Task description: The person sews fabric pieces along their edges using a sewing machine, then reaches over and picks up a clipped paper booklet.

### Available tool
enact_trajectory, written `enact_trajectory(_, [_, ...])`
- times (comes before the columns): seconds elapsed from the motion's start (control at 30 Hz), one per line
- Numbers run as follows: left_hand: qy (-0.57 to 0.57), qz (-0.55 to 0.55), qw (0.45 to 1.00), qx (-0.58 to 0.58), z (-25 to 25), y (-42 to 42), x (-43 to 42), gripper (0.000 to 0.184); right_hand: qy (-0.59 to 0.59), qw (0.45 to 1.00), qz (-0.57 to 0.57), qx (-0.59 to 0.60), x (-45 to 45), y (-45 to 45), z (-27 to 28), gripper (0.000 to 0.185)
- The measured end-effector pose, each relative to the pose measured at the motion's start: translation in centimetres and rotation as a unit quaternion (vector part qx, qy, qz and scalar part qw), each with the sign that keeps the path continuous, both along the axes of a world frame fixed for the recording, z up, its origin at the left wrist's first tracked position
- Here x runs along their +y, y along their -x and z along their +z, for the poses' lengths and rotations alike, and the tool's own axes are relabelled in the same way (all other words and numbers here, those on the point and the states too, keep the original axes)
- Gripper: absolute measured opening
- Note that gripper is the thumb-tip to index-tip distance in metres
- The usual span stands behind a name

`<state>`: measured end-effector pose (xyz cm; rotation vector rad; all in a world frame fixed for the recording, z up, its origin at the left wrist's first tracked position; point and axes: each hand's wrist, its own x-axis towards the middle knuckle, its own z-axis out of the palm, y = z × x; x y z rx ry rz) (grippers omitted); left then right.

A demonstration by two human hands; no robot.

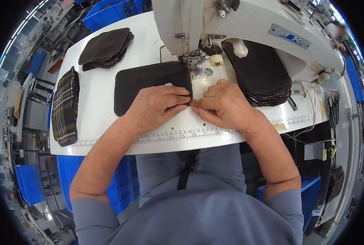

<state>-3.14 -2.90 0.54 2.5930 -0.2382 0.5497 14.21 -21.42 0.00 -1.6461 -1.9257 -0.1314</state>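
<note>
A dark, rounded-corner fabric panel (145,79) lies flat on the white sewing table (96,85), its far right edge at the presser foot (189,61) of the sewing machine (247,18). My left hand (159,105) rests on the panel's near right corner, thumb and fingers closed on its edge. Right beside it, my right hand (226,102) pinches at the same corner, fingertips almost touching those of the left. What exactly lies between the right fingertips is too small to make out.
Stacked dark panels (263,71) sit under the machine arm at right. More dark pieces (106,47) lie at the far left, with a plaid fabric stack (66,108) nearer. A printed ruler (182,134) runs along the front edge. A blue bin (108,15) stands behind the table.
</note>
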Motion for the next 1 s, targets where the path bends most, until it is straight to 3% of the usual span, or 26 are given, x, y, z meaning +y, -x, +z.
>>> enact_trajectory(0.23, [-0.068,0.004,0.998,0.008,1.0,-0.1,-0.4,0.014,-0.024,1.000,0.013,0.005,0.2,-0.1,0.3,0.008])
enact_trajectory(0.4, [-0.110,0.034,0.993,-0.027,0.1,-0.1,-1.1,0.007,-0.068,0.995,-0.024,0.074,1.2,0.5,0.2,0.019])
enact_trajectory(0.47, [0.053,0.102,0.993,0.008,-0.2,-0.2,-1.3,0.005,-0.058,0.996,-0.019,0.058,1.5,0.5,0.1,0.020])
enact_trajectory(0.5, [0.053,0.101,0.993,0.009,-0.3,-0.1,-1.2,0.005,-0.048,0.998,-0.016,0.043,1.6,0.4,0.0,0.020])
enact_trajectory(0.7, [-0.035,0.092,0.994,-0.046,0.1,0.0,-0.7,0.019,-0.061,0.998,-0.006,0.011,1.9,0.0,-0.8,0.015])
enact_trajectory(0.77, [-0.012,0.020,0.998,0.057,-0.1,0.6,0.7,0.035,-0.051,0.999,-0.008,0.008,1.8,0.1,-0.3,0.013])
enact_trajectory(0.9, [0.001,-0.016,0.996,0.084,0.2,0.7,1.5,0.047,-0.060,0.998,-0.016,-0.003,1.7,0.2,-0.6,0.009])
enact_trajectory(1.0, [-0.088,-0.018,0.994,0.065,0.3,0.2,1.7,0.050,-0.060,0.997,-0.027,0.027,1.8,-0.1,-0.7,0.004])
